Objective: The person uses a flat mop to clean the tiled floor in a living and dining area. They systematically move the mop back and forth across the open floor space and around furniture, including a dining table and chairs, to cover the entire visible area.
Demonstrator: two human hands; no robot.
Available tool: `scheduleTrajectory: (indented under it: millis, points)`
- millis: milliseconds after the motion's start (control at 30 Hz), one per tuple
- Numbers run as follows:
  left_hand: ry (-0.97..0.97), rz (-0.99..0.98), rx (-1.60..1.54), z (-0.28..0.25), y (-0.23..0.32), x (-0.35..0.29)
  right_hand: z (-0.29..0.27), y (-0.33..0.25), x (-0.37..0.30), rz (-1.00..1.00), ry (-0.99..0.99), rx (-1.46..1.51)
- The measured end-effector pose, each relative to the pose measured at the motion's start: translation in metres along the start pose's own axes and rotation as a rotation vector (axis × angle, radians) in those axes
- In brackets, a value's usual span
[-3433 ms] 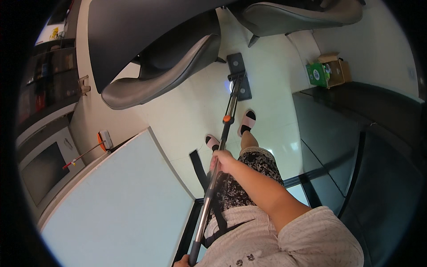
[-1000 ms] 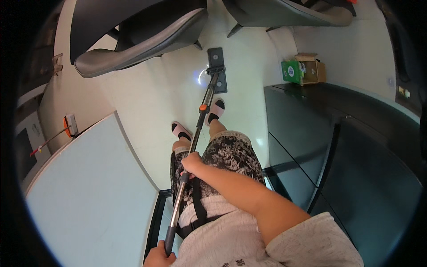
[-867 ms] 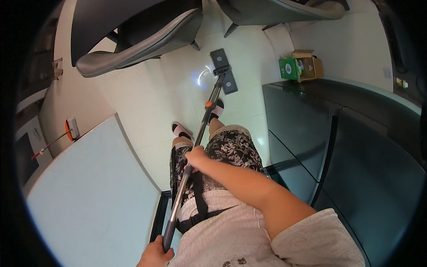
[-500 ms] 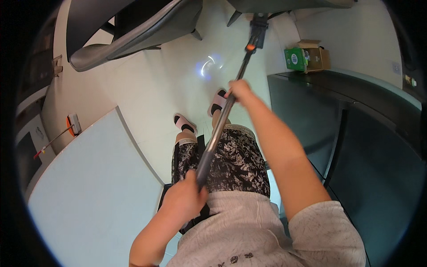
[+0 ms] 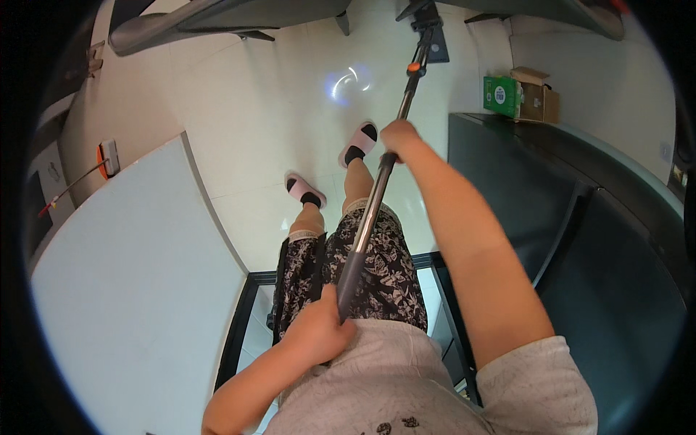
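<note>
Pale glossy floor tiles filled the room, with a white table at the left and a dark counter at the right. Both hands were clamped on a mop pole: the left hand closed round its lower end near the waist, the right hand gripping further up. The pole was slim grey metal with an orange collar, and its flat head sat on the floor ahead of the slippers, under a chair. This looked like a forward push in a mopping stroke; next would likely call for drawing the head back.
</note>
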State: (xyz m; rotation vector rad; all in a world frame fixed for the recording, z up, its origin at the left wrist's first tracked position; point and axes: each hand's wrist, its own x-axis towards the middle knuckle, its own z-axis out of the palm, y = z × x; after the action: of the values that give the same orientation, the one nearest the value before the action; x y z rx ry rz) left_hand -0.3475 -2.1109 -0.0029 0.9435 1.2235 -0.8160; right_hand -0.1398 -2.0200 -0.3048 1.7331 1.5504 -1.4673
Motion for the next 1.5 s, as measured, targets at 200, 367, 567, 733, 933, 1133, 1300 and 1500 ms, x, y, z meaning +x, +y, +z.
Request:
scheduleTrajectory:
  millis: [200,367,567,733,933,1133,1300,1500]
  points:
    - [-0.012,-0.039,-0.027,0.021,-0.079,-0.037,0.080,-0.057,-0.034,0.257,-0.061,0.192]
    - [0.107,-0.110,0.012,0.052,-0.189,-0.083,0.175,-0.132,-0.059,0.039,-0.250,-0.054]
    - [0.173,-0.189,0.128,0.087,-0.303,-0.143,0.298,-0.218,-0.108,0.393,-0.098,0.785]
    - [0.193,-0.128,0.073,0.083,-0.307,-0.131,0.267,-0.215,-0.125,0.369,-0.076,0.960]
    - [0.167,0.145,-0.175,0.023,-0.220,-0.055,0.147,-0.125,-0.025,0.303,0.027,0.388]
    - [0.152,0.088,-0.312,0.017,-0.214,-0.049,0.136,-0.140,0.001,-0.294,-0.163,-0.759]
    - [0.137,-0.231,-0.148,0.021,-0.260,-0.126,0.249,-0.212,-0.058,0.318,0.115,0.503]
    - [0.213,-0.247,-0.045,0.019,-0.258,-0.123,0.185,-0.232,-0.084,0.415,-0.089,0.712]
